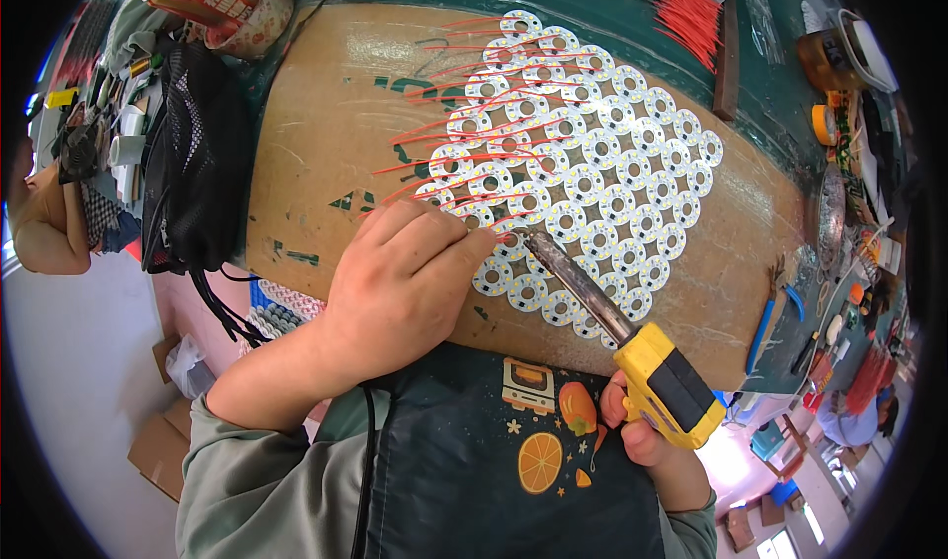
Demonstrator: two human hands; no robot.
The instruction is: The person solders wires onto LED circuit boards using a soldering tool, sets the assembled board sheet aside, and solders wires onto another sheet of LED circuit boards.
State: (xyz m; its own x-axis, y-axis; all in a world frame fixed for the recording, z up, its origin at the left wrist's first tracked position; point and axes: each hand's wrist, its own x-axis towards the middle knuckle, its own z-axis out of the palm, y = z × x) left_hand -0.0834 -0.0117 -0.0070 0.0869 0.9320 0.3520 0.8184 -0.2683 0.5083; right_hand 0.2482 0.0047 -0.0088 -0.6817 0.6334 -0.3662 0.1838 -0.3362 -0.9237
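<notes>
A sheet of round white LED boards, each with a hole in its middle, lies on a brown cardboard sheet. Thin red wires run leftward from several boards on the left side. My left hand rests over the lower left boards, its thumb and forefinger pinched on a red wire by one board. In my right hand is a yellow and black soldering iron, its dark metal barrel slanting up and left. The iron's tip is at that same board, close to my left fingertips. My left palm is hidden.
Around the cardboard is a green work surface. A bundle of red wires lies at the back right beside a dark bar. Blue-handled pliers are on the right, a black bag on the left. Another person's arm shows far left.
</notes>
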